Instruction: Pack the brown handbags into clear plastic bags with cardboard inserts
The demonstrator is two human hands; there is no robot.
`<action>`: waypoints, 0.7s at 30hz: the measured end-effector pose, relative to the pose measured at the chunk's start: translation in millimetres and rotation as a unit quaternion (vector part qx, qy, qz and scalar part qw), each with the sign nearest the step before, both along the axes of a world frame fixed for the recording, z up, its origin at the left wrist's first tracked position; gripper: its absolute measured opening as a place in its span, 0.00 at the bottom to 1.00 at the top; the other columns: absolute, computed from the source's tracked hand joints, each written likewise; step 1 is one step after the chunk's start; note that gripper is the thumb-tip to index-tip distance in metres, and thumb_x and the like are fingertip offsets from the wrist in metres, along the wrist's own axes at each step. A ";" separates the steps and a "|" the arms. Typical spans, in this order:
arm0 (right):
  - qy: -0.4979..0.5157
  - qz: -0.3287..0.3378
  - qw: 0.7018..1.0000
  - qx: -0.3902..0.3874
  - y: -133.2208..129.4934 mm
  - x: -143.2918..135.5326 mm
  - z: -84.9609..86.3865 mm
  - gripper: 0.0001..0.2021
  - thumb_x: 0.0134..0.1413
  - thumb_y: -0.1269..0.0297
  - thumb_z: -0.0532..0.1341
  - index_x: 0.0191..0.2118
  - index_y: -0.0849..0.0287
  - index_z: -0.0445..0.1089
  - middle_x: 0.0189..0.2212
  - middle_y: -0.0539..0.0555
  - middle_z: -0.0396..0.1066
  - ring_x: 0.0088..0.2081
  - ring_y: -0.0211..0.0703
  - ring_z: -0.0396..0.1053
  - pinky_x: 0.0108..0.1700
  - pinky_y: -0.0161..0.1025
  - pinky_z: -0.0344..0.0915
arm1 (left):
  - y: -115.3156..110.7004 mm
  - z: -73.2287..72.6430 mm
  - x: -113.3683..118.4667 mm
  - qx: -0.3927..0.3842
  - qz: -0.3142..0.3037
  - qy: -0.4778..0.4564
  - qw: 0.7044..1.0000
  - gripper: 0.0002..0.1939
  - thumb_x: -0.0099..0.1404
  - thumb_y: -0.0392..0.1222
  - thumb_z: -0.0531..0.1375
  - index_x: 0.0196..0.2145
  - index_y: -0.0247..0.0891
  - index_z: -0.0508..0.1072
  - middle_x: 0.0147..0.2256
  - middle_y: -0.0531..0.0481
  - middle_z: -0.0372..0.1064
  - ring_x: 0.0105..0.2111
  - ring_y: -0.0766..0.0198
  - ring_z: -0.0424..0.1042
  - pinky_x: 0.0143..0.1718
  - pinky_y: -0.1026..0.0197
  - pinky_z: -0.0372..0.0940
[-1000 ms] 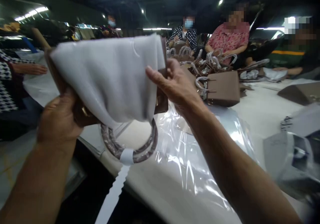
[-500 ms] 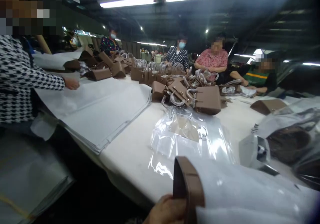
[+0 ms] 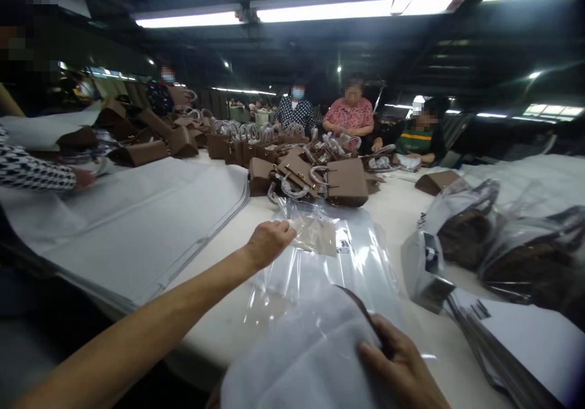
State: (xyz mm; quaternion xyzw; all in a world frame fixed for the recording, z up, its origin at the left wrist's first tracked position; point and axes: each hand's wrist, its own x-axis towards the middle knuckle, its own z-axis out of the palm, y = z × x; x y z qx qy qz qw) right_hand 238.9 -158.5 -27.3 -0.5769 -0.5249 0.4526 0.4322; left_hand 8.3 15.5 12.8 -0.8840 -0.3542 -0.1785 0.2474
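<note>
My left hand (image 3: 269, 243) is stretched out over the table, its fingers closed on the edge of a clear plastic bag (image 3: 365, 269) that lies flat in a stack. Close to me, my right hand (image 3: 397, 357) grips a brown handbag (image 3: 359, 302) by its right side, thumb in front. A white wrapping sheet (image 3: 297, 354) covers most of that handbag, so only a dark brown edge shows. Beyond the plastic bags sits a brown handbag with wrapped handles (image 3: 347, 180), at the front of a heap.
White sheets (image 3: 137, 232) are stacked at left, where a co-worker's sleeve (image 3: 36, 165) reaches in. Bagged handbags (image 3: 534, 263), a small white box (image 3: 423, 269) and white cards (image 3: 530, 336) lie at right. Several people sit across the table (image 3: 214, 311).
The handbag has swung round to the left and is now in my right hand. My left hand has moved forward to the plastic bags. The view has turned right.
</note>
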 end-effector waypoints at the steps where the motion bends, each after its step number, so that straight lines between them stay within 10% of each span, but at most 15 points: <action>1: 0.037 0.043 0.998 -0.014 11.7 -12.3 2.0 0.17 0.41 0.48 0.61 0.28 0.58 0.67 0.25 0.49 0.66 0.29 0.40 0.63 0.28 0.32 0.59 | 4.9 4.0 3.1 0.000 -0.003 0.004 1.000 0.05 0.61 0.32 0.53 0.28 0.34 0.66 0.25 0.49 0.66 0.24 0.64 0.66 0.22 0.64 0.57; 6: 0.235 0.122 0.961 -0.074 50.1 -42.4 -7.8 0.16 0.43 0.52 0.63 0.33 0.60 0.65 0.25 0.47 0.65 0.26 0.35 0.62 0.28 0.31 0.58 | 9.9 17.8 0.5 -0.008 -0.040 0.023 0.999 0.07 0.64 0.38 0.52 0.28 0.36 0.65 0.24 0.53 0.64 0.21 0.67 0.64 0.19 0.66 0.51; 14: 0.308 -0.148 0.934 -0.104 67.7 44.1 -34.9 0.19 0.39 0.57 0.67 0.39 0.57 0.66 0.29 0.49 0.70 0.27 0.39 0.68 0.30 0.34 0.66 | -11.5 -12.1 -39.2 -0.046 -0.096 -0.019 0.994 0.13 0.66 0.39 0.49 0.25 0.36 0.65 0.20 0.55 0.61 0.20 0.70 0.62 0.20 0.67 0.53; 21: 0.208 -0.152 0.963 -0.081 75.9 35.4 -34.1 0.20 0.42 0.53 0.64 0.40 0.57 0.66 0.29 0.47 0.70 0.31 0.41 0.67 0.31 0.33 0.65 | -36.6 -21.3 -24.4 -0.086 -0.097 -0.147 0.981 0.08 0.66 0.37 0.50 0.34 0.35 0.68 0.22 0.54 0.62 0.22 0.69 0.62 0.25 0.67 0.58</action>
